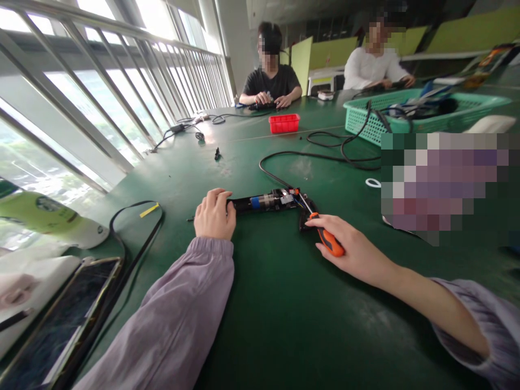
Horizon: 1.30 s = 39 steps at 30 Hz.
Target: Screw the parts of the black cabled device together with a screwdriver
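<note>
A long black corded electric device [260, 202] lies across the green table in front of me, its housing open so that a blue band, metal parts and thin wires show. My left hand [215, 216] is closed around its left end. In my right hand [345, 241] is an orange and black screwdriver [330, 241], held by the handle and slanting up to the left. Its tip reaches the inside of the device near the right end, beside a small orange-red part; exact contact is too small to tell. A black cable [300, 153] runs from the device toward the back right.
Beyond stand a red bin [284, 124] and a green basket [363, 122] holding tools and cables. A small black part [217, 154] lies farther back. At left are a bottle [52, 214], a phone [69, 314] and a black strap [156, 225]. Two people sit across the table.
</note>
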Available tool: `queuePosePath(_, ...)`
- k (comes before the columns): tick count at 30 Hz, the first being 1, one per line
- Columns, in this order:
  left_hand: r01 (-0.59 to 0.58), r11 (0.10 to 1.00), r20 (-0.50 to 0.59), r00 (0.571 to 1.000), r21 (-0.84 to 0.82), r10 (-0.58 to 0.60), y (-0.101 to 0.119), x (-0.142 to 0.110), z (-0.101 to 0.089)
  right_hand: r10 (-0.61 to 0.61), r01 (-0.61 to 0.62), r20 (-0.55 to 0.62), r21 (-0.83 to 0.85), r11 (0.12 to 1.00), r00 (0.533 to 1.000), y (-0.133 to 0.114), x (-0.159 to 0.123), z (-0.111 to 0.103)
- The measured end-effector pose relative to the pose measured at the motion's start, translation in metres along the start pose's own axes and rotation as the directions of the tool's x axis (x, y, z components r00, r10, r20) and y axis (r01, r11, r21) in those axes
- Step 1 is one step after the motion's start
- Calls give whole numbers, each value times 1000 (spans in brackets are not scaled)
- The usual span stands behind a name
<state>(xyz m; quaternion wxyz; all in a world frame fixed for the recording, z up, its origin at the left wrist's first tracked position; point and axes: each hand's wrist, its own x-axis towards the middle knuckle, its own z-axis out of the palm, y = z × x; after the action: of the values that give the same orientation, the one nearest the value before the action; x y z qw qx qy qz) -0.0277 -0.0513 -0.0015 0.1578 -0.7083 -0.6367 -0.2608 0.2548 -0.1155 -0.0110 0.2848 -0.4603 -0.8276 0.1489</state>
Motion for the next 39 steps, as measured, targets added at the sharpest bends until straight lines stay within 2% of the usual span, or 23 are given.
queuePosePath(4, 133, 981, 10, 991, 138, -136, -46, -9, -15, -11, 11, -12, 0, 1000, 1000, 0, 0, 0)
queuePosePath(6, 153, 972, 51, 985, 181, -164, -67, -15, -22, -16, 16, -21, 2, 1000, 1000, 0, 0, 0)
queuePosePath(9, 47, 985, 148, 986, 167, -72, -88, -24, -26, -19, 19, -22, 1, 1000, 1000, 0, 0, 1)
queuePosePath(13, -65, 984, 213, 977, 165, 28, -93, -27, -26, -9, 9, -4, -7, 1000, 1000, 1, 0, 2)
queuePosePath(19, -80, 951, 223, 975, 300, 11, -77, -27, -27, -7, 7, 6, -8, 1000, 1000, -1, 0, 1)
queuePosePath(24, -53, 945, 235, 972, 324, -27, -71, -28, -32, -1, 1, 16, -19, 1000, 1000, 0, -1, 1)
queuePosePath(27, -108, 950, 245, 969, 294, 35, -73, -28, -33, 15, -14, 29, -17, 1000, 999, 1, -2, 2)
queuePosePath(29, -197, 953, 243, 960, 229, 140, -70, -29, -33, 15, -15, 26, -16, 1000, 1000, 1, -1, 2)
queuePosePath(32, -387, 919, 228, 904, 72, 363, -47, -32, -31, 4, -4, 11, -17, 1000, 1000, 1, -1, 3)
queuePosePath(34, -530, 847, 213, 825, -29, 524, -20, -35, -28, 0, 0, 4, -23, 1000, 1000, 1, 0, 3)
queuePosePath(36, -628, 771, 203, 746, -102, 634, 9, -36, -23, -3, 3, 3, -29, 1000, 1000, 1, 0, 3)
queuePosePath(37, -647, 752, 197, 726, -128, 659, 22, -36, -20, -4, 4, 1, -32, 999, 1000, 1, 0, 3)
queuePosePath(39, -629, 759, 185, 736, -168, 651, 42, -33, -14, -10, 10, -3, -35, 999, 1000, 1, 0, 4)
